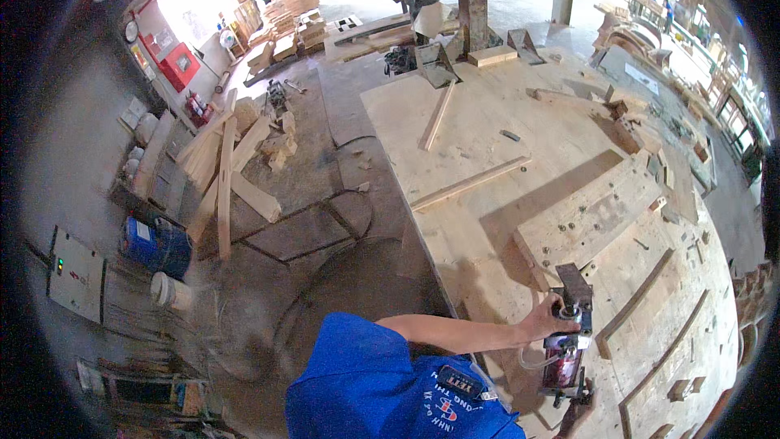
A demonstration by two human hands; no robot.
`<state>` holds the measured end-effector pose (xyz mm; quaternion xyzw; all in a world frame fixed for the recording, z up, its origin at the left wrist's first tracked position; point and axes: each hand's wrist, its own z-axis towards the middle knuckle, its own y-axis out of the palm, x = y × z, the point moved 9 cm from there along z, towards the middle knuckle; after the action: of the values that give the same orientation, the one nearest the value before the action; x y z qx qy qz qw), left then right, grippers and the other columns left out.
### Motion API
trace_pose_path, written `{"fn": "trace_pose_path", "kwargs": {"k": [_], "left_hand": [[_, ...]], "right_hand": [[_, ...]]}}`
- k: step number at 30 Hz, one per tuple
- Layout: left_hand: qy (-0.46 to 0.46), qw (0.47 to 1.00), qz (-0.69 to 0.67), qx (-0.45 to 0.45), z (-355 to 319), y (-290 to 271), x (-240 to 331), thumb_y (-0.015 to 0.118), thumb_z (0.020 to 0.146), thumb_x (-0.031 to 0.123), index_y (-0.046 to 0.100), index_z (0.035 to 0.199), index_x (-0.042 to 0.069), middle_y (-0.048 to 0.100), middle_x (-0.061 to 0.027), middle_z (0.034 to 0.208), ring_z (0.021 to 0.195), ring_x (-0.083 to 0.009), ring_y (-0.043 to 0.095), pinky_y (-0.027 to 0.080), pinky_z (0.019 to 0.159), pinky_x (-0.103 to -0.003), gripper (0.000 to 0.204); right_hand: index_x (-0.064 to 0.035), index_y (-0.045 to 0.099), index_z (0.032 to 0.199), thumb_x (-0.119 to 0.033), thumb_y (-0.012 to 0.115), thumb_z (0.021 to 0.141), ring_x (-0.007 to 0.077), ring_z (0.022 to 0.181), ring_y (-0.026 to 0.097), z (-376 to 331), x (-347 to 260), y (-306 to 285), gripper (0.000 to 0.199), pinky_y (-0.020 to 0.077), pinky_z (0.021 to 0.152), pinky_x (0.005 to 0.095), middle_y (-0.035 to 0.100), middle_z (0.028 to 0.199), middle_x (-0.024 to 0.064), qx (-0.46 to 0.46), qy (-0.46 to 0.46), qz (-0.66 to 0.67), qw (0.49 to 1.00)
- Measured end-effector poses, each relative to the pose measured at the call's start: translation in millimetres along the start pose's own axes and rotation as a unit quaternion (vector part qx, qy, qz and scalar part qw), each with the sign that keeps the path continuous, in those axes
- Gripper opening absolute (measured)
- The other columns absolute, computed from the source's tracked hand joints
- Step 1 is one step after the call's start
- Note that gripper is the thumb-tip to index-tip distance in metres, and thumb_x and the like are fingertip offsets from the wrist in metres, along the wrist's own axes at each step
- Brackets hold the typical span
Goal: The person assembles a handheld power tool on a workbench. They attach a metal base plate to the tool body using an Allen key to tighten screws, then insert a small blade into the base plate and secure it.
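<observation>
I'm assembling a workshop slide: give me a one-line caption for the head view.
Left hand grips a metal device, right hand at its near end, beside a worktable scattered with wooden strips.

The person wears a royal-blue shirt [406, 406] with a loose, short left sleeve [348, 351]. A small red-and-white emblem [445, 410] is printed on it, white lettering [444, 428] curving around. Just above the emblem sits a dark, rounded rectangular tag [460, 384] with pale lettering and a silvery end [487, 396]. The left forearm [455, 332] is bare.
</observation>
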<state>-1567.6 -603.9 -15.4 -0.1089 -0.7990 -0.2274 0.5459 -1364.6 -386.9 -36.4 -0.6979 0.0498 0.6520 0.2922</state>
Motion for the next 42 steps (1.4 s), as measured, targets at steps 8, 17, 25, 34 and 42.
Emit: {"fn": "trace_pose_path", "kwargs": {"k": [8,17,25,34,42], "left_hand": [[0.030,0.999,-0.026,-0.002,15,13,6,0.079,0.070,0.042,0.046,0.106,0.010,0.056,-0.0078,0.102,0.096,-0.0177,0.054,0.045,0.081,-0.032,0.058],[-0.281,0.708,-0.532,-0.369,-60,116,-46,0.055,0.088,0.044,0.062,0.105,0.010,0.066,-0.0045,0.098,0.087,-0.0201,0.062,0.052,0.080,-0.036,0.038],[-0.226,0.913,-0.184,-0.286,-20,57,-114,0.033,0.095,0.041,0.056,0.098,0.006,0.058,-0.0050,0.079,0.067,-0.0190,0.057,0.047,0.060,-0.035,0.042],[0.146,0.952,0.186,-0.195,-18,42,69,0.052,0.093,0.033,0.048,0.124,-0.002,0.053,-0.0130,0.119,0.114,-0.0222,0.048,0.038,0.094,-0.033,0.048],[0.155,0.930,0.013,-0.334,-8,104,149,0.060,0.085,0.024,0.041,0.133,-0.003,0.051,-0.0201,0.125,0.113,-0.0246,0.052,0.040,0.096,-0.033,0.058]], "right_hand": [[0.0036,0.061,0.114,-0.002,0.054,0.083,0.0178,0.088,0.061,-4,-12,-8,0.032,0.0490,0.075,0.0317,0.064,0.103,0.0126,-0.004,-0.036,-0.093,0.995],[-0.0028,0.058,0.072,-0.025,0.059,0.091,0.0194,0.039,0.041,-36,-313,-24,0.030,0.0334,0.039,0.0325,0.048,0.049,0.0067,0.045,-0.456,-0.521,0.720],[-0.0069,0.061,0.071,-0.018,0.056,0.078,0.0336,0.063,0.060,88,-309,17,0.015,0.0472,0.060,0.0427,0.058,0.064,0.0152,-0.150,-0.191,-0.516,0.821],[-0.0020,0.059,0.072,-0.025,0.057,0.085,0.0363,0.065,0.061,120,-315,24,0.026,0.0474,0.061,0.0441,0.059,0.063,0.0180,-0.166,-0.207,-0.491,0.829],[-0.0005,0.059,0.094,-0.029,0.056,0.091,0.0295,0.065,0.057,102,-325,-25,0.028,0.0442,0.061,0.0399,0.058,0.072,0.0162,-0.021,-0.187,-0.372,0.909]]}}
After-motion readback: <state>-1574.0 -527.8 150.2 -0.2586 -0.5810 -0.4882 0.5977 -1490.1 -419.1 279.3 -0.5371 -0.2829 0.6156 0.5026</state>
